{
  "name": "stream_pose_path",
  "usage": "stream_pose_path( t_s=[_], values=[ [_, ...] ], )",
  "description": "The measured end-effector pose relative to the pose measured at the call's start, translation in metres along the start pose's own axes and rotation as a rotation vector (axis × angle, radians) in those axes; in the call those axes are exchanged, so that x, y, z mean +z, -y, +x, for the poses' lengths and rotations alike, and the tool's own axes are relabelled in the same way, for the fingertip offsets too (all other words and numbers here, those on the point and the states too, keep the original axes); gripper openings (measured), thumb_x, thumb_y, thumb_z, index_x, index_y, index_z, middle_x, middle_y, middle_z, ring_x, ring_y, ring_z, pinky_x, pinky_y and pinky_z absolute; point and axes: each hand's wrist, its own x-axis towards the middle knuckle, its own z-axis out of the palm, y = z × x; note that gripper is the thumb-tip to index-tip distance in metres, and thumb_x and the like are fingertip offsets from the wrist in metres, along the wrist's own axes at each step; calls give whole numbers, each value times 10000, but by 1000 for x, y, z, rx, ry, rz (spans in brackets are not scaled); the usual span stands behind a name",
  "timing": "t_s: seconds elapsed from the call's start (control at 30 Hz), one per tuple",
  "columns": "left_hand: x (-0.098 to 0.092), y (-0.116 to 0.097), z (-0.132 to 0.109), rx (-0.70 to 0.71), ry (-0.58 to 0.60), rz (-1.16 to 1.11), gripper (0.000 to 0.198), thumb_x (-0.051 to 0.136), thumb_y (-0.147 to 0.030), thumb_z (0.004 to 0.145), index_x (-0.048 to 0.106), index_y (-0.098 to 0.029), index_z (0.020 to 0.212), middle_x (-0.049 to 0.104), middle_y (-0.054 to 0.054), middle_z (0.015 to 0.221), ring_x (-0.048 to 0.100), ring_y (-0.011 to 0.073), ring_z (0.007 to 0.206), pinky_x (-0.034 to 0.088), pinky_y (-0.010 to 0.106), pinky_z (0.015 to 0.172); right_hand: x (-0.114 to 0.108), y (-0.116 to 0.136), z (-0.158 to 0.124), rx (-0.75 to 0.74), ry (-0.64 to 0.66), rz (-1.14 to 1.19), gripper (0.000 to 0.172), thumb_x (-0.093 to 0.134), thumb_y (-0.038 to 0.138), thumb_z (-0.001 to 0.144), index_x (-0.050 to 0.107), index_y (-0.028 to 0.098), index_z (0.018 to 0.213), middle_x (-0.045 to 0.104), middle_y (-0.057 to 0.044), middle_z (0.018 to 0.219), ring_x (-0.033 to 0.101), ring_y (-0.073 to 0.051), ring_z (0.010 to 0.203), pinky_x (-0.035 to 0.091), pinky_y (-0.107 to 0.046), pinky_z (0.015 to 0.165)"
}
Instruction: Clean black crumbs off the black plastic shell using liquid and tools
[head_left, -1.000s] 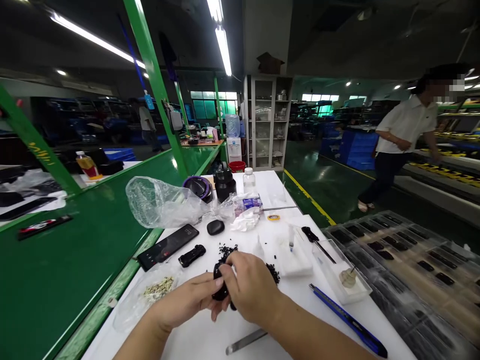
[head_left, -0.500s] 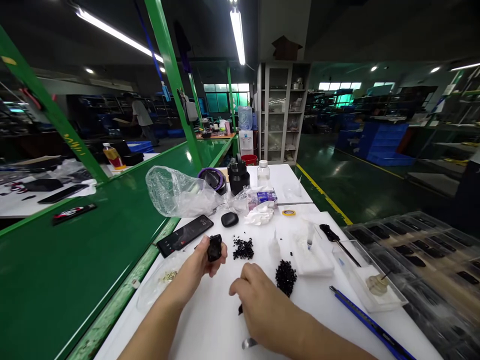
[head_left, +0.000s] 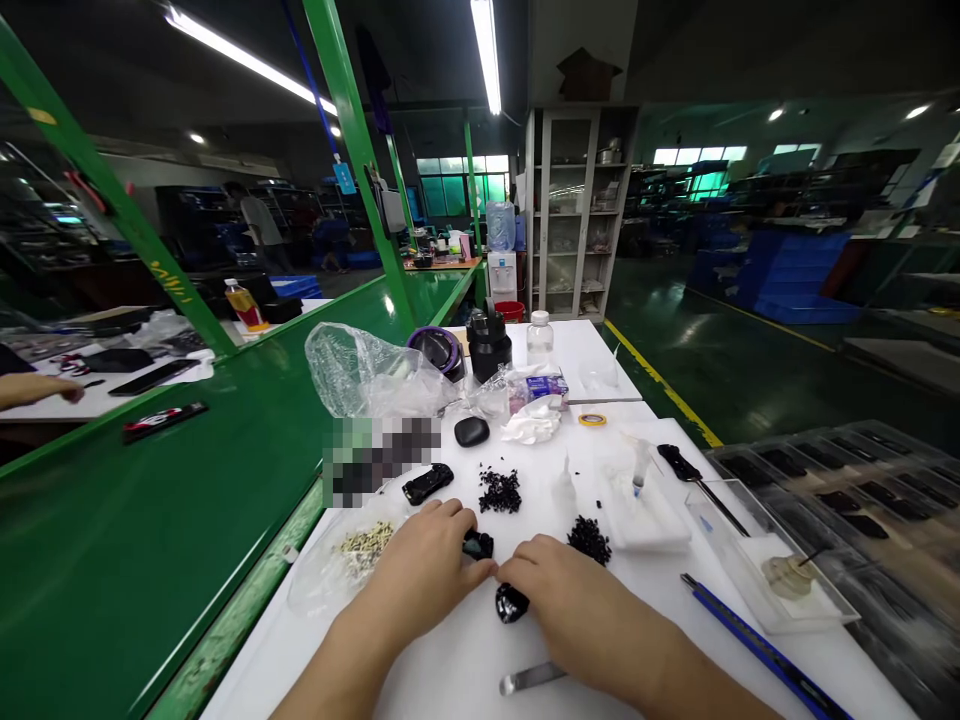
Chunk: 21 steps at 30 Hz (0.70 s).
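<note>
My left hand (head_left: pixel 431 550) reaches over the white worktop with its fingers curled round a small dark part (head_left: pixel 478 545). Close beside it, my right hand (head_left: pixel 559 585) has its fingers closed on a glossy black rounded part (head_left: pixel 512 604). The two hands nearly touch at the thumb and fingertips. A black moulded part (head_left: pixel 427 484) lies on the worktop beyond my left hand. One pile of small black pieces (head_left: pixel 500 491) is ahead of my hands, and another black pile (head_left: pixel 589 540) sits by the right hand. A flat metal strip (head_left: pixel 531 679) lies partly under my right forearm.
A plastic bag of pale small pieces (head_left: pixel 366 548) lies left. To the right are a blue cutter (head_left: pixel 757 640), a clear tray (head_left: pixel 817 600) and a white foam block (head_left: pixel 649 525). A black case (head_left: pixel 472 431) and yellow tape roll (head_left: pixel 592 420) lie farther back. Another person's hand (head_left: pixel 45 390) shows far left.
My left hand has let go of the black part, which now lies on the worktop, and has moved right and nearer to me. The glossy part by my right hand shows more.
</note>
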Motion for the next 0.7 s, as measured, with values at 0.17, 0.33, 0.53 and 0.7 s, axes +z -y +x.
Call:
stream_pose_path(
  t_s=[0.17, 0.33, 0.53, 0.7],
  values=[
    [0, -4, 0, 16, -24, 56, 285, 682, -456, 749, 667, -189, 846, 649, 83, 898, 572, 305, 932, 429, 391, 749, -5, -5, 5, 93, -72, -29, 442, 432, -96, 732, 632, 164, 1028, 612, -73, 1052, 551, -218, 1018, 477, -332, 894],
    [-6, 8, -4, 45, -1, -35, 270, 671, -411, 755, 690, -215, 939, 672, 67, 931, 590, 284, 928, 444, 378, 753, 1, -9, 11, 157, -140, -52, 444, 413, -103, 766, 644, 135, 1062, 607, -98, 1033, 554, -237, 1010, 486, -368, 898],
    [-6, 39, 13, 40, -219, -46, 345, 452, -145, 850, 696, -185, 1091, 679, 106, 1106, 554, 292, 1025, 428, 403, 870, 3, -8, 14, 211, -252, -70, 346, 432, -46, 854, 642, 117, 1075, 595, -133, 1062, 530, -259, 1043, 481, -399, 918],
    [4, 39, 22, 105, -162, 23, 291, 508, -161, 835, 750, -201, 991, 705, 104, 971, 554, 286, 910, 429, 390, 804, -3, -4, 10, 198, -329, -75, 219, 512, 79, 890, 638, 160, 1050, 614, -96, 1045, 508, -255, 1044, 461, -405, 952]
  ],
)
